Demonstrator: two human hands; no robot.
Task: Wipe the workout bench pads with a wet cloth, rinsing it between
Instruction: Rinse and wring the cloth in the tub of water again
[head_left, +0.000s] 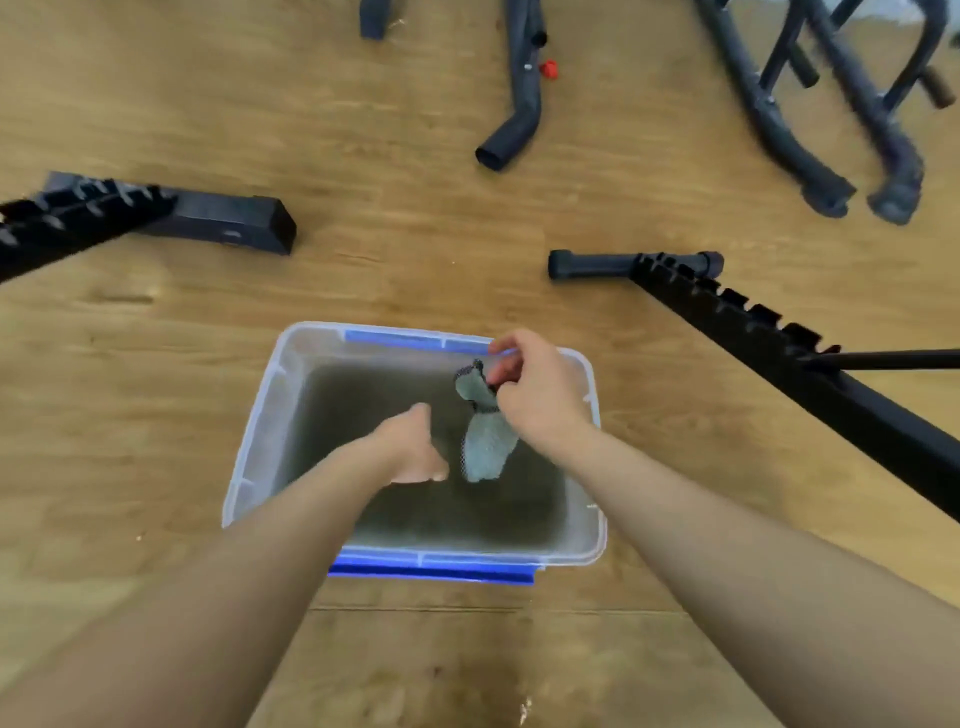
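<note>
Cloth (487, 441), small and grey-green, hanging down from right hand (540, 395) over clear plastic tub (260, 431). Twisted up near the top, wider at the bottom. Pinched tight in right fingers (506, 345), top end poking out past them. Bottom end low inside the tub; can't tell if touching the water, pic a bit blurry.

Left hand (413, 449) curled into a loose fist just beside the cloth, w/ nothing in it that shows. Thumb up, knuckles pointing at the cloth. Not touching it, as far as seen.

Tub sitting on wood floor (156, 415), w/ blue clips on near and far sides. Looks dark and murky inside.

Both arms bare, reaching in from the bottom.

Black bench frame parts lying on the floor round the tub: notched bar (779, 332) at right, another notched bar (72, 218) at left w/ a flat black foot. Curved black tube legs (519, 119) farther back, one w/ a small red knob (548, 69). All well apart from the tub.
</note>
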